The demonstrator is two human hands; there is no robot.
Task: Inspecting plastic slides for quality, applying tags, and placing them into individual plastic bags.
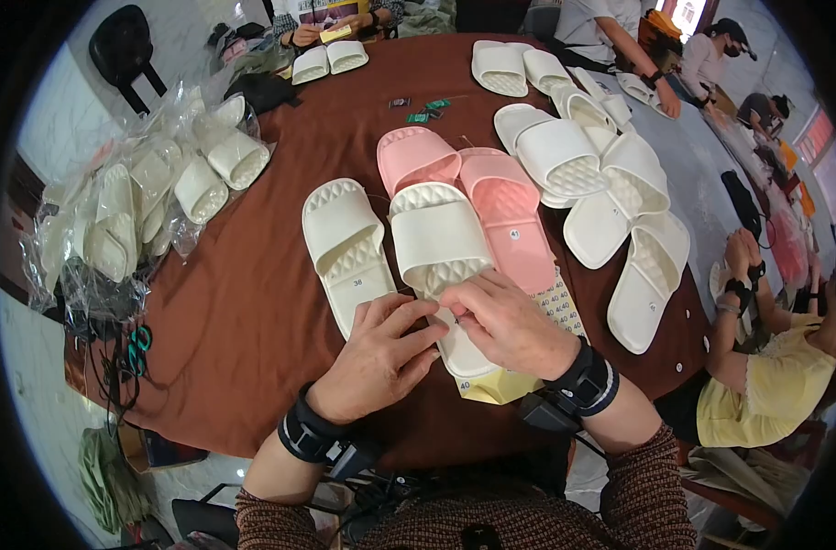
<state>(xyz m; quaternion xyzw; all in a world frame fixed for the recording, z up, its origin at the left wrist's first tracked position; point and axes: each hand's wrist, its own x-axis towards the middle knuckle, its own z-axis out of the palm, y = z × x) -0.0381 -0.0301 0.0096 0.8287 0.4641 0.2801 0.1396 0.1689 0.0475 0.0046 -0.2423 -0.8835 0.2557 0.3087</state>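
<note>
A white slipper (440, 229) with a quilted footbed lies right in front of me, its heel toward my body. Over its footbed, just below the strap, my two hands meet. My left hand (374, 353) is closed, with bent fingers against the slipper's left edge. From the other side my right hand (514, 323) is closed too, fingers curled down on the footbed. Whether a small piece sits under the fingertips is hidden. Left of this slipper lies its white mate (345, 243), with a number sticker inside. Beneath the heel, a yellow sticker sheet (499, 388) sticks out.
Two pink slippers (505, 206) lie behind and right. Several white slippers (633, 174) are heaped farther right; bagged ones (115, 202) fill the left. Another white pair (331, 60) stands at the far edge of the brown-covered table (244, 321). Co-workers sit around; teal scissors (139, 350) hang left.
</note>
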